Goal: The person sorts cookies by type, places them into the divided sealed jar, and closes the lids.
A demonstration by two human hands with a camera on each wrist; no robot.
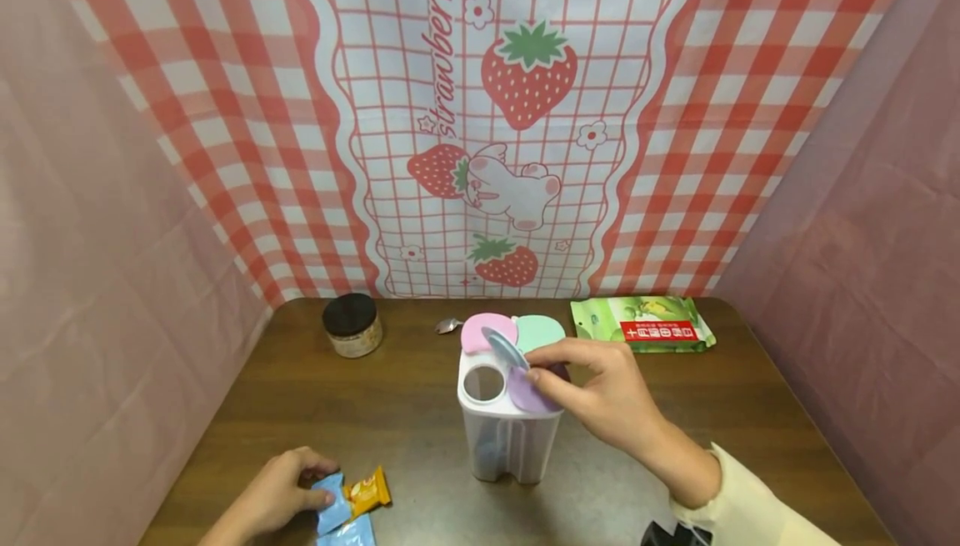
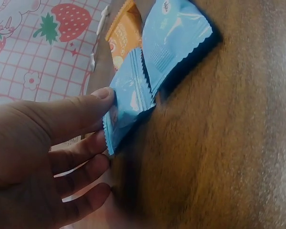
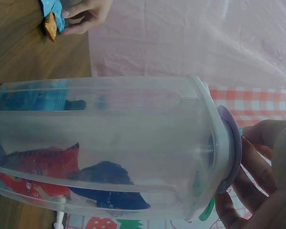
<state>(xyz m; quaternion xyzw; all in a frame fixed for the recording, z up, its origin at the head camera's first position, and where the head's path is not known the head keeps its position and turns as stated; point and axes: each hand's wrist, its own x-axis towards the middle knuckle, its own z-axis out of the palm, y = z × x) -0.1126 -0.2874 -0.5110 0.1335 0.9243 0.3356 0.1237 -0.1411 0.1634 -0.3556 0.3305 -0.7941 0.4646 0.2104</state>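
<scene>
A clear storage container (image 1: 517,442) with a white top stands mid-table. My right hand (image 1: 600,383) pinches its grey-blue lid (image 1: 504,348), which is tilted up beside a round uncovered opening (image 1: 483,383). The pink (image 1: 487,332), mint (image 1: 542,332) and purple (image 1: 531,394) lids lie flat. Through the wall, the right wrist view shows red (image 3: 43,167), dark blue (image 3: 109,179) and light blue packets (image 3: 33,98) inside. At the front left, my left hand (image 1: 273,496) pinches a small light blue packet (image 2: 128,98). Against it lie an orange packet (image 1: 367,491) and another light blue packet (image 2: 174,36).
A jar with a black lid (image 1: 351,317) stands at the back left. Behind the container lies a metal spoon (image 1: 447,326), partly hidden. A green pack (image 1: 641,323) lies at the back right. Cloth walls enclose the wooden table (image 1: 405,413).
</scene>
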